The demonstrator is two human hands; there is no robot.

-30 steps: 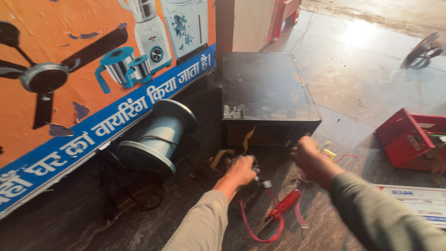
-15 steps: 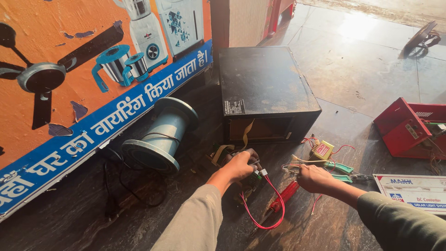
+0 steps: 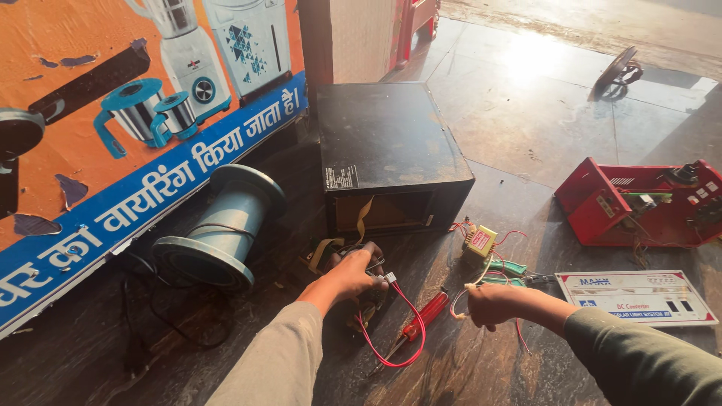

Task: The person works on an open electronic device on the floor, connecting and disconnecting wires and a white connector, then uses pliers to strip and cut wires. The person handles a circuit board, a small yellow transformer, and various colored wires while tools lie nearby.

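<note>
Floor repair, midway | left hand (image 3: 350, 277) clamps a small dark component (image 3: 366, 259) in front of the black box (image 3: 387, 154) | right hand (image 3: 489, 304) pinches pale wires (image 3: 470, 289) | red screwdriver (image 3: 421, 325) lies unused between | wiring loose, unfinished.

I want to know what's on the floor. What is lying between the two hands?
In the head view, a red-handled screwdriver and a loop of red wire lie on the floor between the left hand and right hand.
</note>
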